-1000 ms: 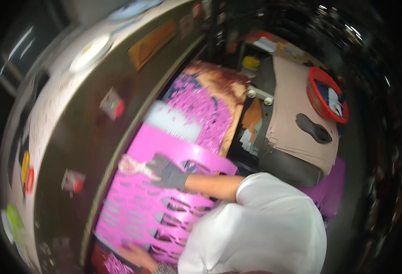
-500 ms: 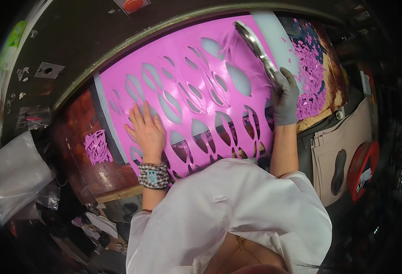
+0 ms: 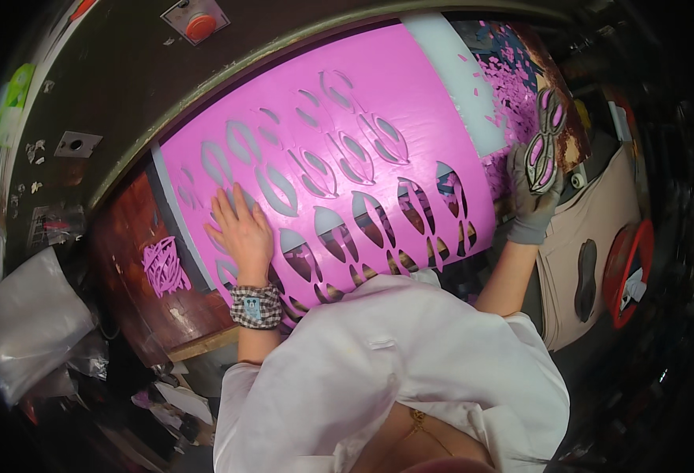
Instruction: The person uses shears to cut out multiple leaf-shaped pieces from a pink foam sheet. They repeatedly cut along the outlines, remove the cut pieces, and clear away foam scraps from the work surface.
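My left hand point(image 3: 240, 240), bare, lies flat with fingers spread on a glossy pink sheet point(image 3: 410, 87). Rows of leaf-shaped cutouts run across the sheet's left and middle. Its near part hangs over the table edge against my white top. In a grey glove, my right hand point(image 3: 532, 206) grips a metal cutting die point(image 3: 546, 150) out to the right, past the sheet's edge. The die has curved outlines, and pink pieces sit inside its compartments. The glove's fingers are partly hidden behind the die.
A pale cutting board point(image 3: 473, 110) shows under the sheet's right side, beside scattered pink scraps point(image 3: 512, 98). Pink strips point(image 3: 165, 266) lie heaped at left. A red button point(image 3: 201, 27) is on the dark machine beam ahead. Brown sheets point(image 3: 579, 260) and a red round container point(image 3: 630, 272) stand at right.
My right hand has carried the die from above the sheet to the right and turned it, so its pink-filled face shows. My left hand stays flat on the sheet. The view has shifted a little.
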A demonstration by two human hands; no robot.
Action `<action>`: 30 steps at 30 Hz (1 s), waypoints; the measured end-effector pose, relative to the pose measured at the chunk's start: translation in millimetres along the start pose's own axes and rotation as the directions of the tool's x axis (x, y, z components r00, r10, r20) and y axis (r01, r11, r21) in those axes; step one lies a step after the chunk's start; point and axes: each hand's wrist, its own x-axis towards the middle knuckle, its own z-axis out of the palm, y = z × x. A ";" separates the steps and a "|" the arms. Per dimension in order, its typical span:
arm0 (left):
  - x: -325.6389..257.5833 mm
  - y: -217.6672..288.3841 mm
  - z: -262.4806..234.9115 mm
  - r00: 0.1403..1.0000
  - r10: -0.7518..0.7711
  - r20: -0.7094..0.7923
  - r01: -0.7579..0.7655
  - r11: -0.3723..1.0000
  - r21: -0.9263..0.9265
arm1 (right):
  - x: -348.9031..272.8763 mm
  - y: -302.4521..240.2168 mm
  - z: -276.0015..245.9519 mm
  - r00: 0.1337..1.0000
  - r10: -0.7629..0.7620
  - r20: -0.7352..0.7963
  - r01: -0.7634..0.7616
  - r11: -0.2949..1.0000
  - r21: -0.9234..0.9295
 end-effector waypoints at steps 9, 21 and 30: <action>-8.9 7.8 -3.6 0.999 -0.014 0.035 0.015 1.000 -0.025 | -28.1 34.0 5.3 0.976 -0.214 0.029 0.182 0.743 -0.644; -58.1 -42.5 -51.3 0.990 -0.133 -0.043 0.111 0.936 -0.335 | 26.5 133.9 0.8 0.553 0.305 0.775 0.753 -0.581 -0.309; -155.8 -45.8 -68.2 0.830 -0.534 0.160 0.544 0.714 -0.440 | 8.5 118.7 -6.0 0.618 0.406 0.673 0.721 -0.634 -0.279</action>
